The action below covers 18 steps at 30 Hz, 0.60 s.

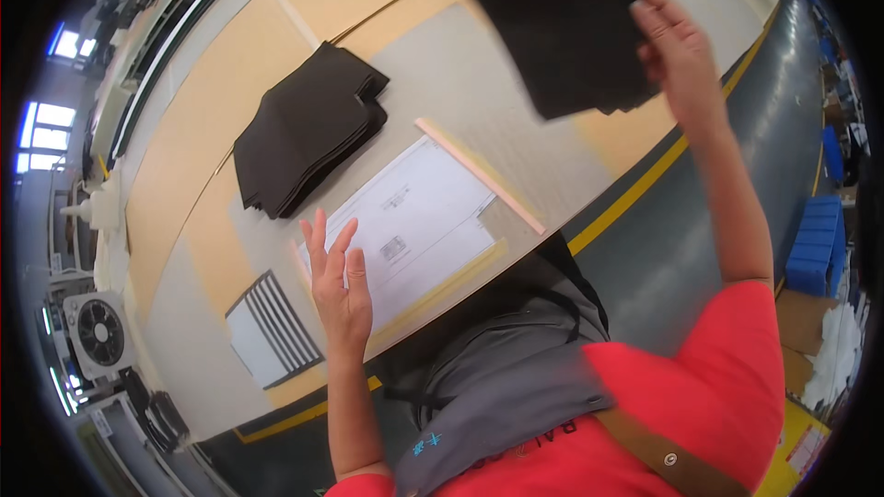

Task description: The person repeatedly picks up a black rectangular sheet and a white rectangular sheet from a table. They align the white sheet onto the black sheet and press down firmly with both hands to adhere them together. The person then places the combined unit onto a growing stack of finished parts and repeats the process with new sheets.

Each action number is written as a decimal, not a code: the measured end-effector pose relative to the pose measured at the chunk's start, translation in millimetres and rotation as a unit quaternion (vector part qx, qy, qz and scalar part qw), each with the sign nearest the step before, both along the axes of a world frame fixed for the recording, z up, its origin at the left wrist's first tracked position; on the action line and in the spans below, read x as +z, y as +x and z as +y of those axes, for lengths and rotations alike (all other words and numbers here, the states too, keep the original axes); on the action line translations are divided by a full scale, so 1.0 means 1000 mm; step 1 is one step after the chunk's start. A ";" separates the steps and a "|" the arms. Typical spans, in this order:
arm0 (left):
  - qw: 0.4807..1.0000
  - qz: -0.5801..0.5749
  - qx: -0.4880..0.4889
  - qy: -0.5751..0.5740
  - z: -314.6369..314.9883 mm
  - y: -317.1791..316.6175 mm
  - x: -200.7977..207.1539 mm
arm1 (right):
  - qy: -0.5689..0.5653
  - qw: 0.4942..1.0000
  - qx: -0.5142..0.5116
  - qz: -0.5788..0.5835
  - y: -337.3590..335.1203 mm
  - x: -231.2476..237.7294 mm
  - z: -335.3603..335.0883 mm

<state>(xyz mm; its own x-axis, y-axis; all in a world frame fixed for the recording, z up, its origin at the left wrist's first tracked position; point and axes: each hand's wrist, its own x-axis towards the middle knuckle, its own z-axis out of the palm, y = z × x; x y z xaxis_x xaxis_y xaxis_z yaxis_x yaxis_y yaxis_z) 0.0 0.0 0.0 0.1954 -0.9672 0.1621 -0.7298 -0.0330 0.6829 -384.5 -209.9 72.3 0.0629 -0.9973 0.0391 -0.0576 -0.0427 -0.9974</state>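
Note:
My right hand is closed on the right edge of a black sheet of thin flat material at the table's far right. The sheet's left edge is slightly blurred, and whether it is one layer or several I cannot tell. My left hand is open, fingers spread and raised, with nothing in it. It hovers by the left end of a white printed paper template fixed flat on the table. Beyond the paper lies a stack of black cut pieces with notched corners.
A pinkish strip borders the paper's right side, and yellow tape runs along its near edge. A black-and-white striped sheet lies at the left of the table. At the left stands a fan; blue bins are on the far right.

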 end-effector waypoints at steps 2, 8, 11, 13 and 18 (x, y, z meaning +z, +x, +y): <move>0.999 -0.004 0.037 -0.023 0.009 0.001 -0.003 | 0.018 0.999 0.042 -0.020 0.030 -0.004 0.011; 0.997 -0.033 0.049 -0.045 0.027 0.019 0.005 | 0.196 0.956 0.214 0.033 0.122 -0.068 0.080; 0.997 -0.073 -0.015 -0.038 0.013 0.006 -0.001 | -0.075 0.937 0.198 0.277 0.125 -0.086 0.094; 0.993 -0.096 -0.067 -0.035 -0.001 -0.006 -0.001 | -0.249 0.884 0.166 0.358 0.123 -0.091 0.098; 0.976 -0.146 -0.142 -0.075 -0.042 -0.033 -0.018 | -0.385 0.803 0.189 0.414 0.112 -0.087 0.111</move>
<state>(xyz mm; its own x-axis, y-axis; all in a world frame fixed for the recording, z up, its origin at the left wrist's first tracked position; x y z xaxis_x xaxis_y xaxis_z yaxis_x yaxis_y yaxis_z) -33.1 -41.5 -17.6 -0.1539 -0.9364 0.3154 -0.8589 0.2846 0.4257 -272.6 -99.0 -14.3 0.6779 -0.6004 0.4242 -0.5247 -0.7993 -0.2929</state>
